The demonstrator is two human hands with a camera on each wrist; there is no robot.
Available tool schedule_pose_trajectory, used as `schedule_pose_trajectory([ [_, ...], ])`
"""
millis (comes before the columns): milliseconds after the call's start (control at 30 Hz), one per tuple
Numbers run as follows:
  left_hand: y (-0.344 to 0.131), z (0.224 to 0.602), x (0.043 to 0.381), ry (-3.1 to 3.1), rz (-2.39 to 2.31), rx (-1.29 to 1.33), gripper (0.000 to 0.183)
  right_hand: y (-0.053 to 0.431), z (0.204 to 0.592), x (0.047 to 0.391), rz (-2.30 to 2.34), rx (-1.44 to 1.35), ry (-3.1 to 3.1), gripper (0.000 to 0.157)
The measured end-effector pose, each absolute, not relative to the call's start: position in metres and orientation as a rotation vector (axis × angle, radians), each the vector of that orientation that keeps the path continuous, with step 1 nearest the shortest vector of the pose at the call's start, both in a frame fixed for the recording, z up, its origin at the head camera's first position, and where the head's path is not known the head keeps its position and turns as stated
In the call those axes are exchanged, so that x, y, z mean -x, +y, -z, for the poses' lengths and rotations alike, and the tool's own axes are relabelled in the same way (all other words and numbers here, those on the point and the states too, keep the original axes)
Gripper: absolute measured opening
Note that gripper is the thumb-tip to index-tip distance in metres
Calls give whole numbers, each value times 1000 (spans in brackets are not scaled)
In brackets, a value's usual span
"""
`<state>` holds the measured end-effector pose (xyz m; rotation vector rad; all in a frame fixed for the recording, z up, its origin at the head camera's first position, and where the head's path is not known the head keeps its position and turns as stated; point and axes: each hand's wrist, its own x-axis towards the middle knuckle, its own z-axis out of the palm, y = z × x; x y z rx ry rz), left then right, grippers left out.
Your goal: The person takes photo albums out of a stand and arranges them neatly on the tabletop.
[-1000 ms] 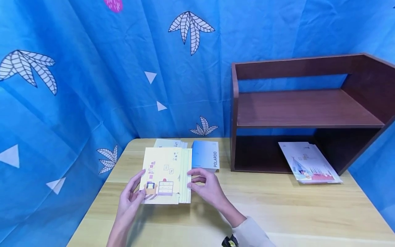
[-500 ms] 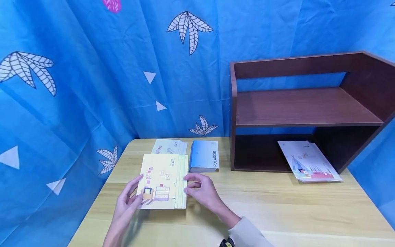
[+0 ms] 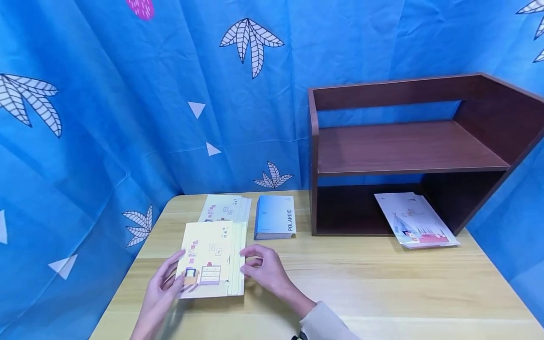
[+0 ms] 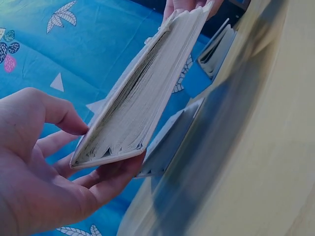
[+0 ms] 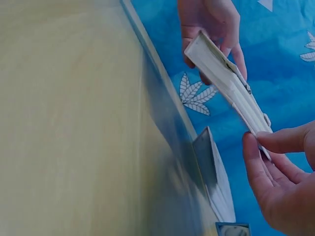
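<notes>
A cream photo album (image 3: 204,257) with a drawn room scene on its cover is held a little above the table. My left hand (image 3: 158,287) grips its left edge, thumb on the cover and fingers beneath. My right hand (image 3: 264,268) pinches the opposite edge between thumb and fingers. In the left wrist view, the thick wavy pages of the album (image 4: 133,103) show between its covers. A similar album (image 3: 221,206) lies flat behind it, partly covered from the head camera. Beside that one lies a blue box-like book (image 3: 274,215) marked POLAROID.
A dark brown two-tier shelf (image 3: 412,146) stands at the back right of the wooden table (image 3: 361,283). On its lower level a pale album with a tent picture (image 3: 414,222) lies flat, jutting past the front edge. Blue patterned cloth (image 3: 238,104) hangs behind.
Both hands have lowered the cream album and brought it nearer to me, uncovering more of the album behind. The head view has turned slightly to the right.
</notes>
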<state>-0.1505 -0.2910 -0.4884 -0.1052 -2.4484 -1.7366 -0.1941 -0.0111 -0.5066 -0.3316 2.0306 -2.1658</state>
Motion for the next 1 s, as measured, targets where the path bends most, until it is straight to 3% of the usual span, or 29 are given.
schedule_pose_trajectory([
  [1000,-313,498,152,-2730,1672,-108,62,-41,525,187,2007,264,2165,29],
])
